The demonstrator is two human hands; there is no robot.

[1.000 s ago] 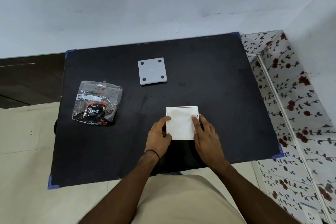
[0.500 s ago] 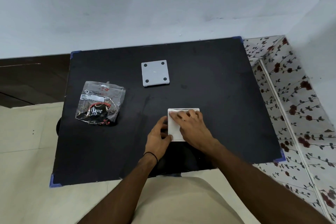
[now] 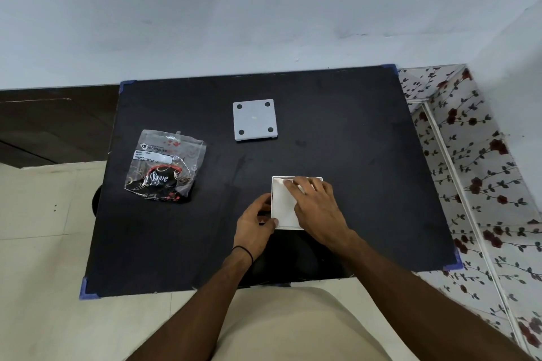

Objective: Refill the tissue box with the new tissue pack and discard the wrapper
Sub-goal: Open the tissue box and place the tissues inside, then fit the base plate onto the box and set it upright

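Near the desk's (image 3: 352,155) front edge, the left hand (image 3: 254,224) pinches the open tissue box's (image 3: 283,208) side while the right hand's (image 3: 318,208) spread fingers press inside; the light box could skid.

The light is soft and even, neither bright nor dim, and its source cannot be told. The black table (image 3: 337,132) takes a faint dull sheen near its middle. The clear wrapper (image 3: 165,167) shows small white glints (its print partly washed out by them). Shadows are weak, with only a thin one under the white plate (image 3: 254,119). Straight edges bow outward toward the frame borders. Focus is fairly sharp throughout.
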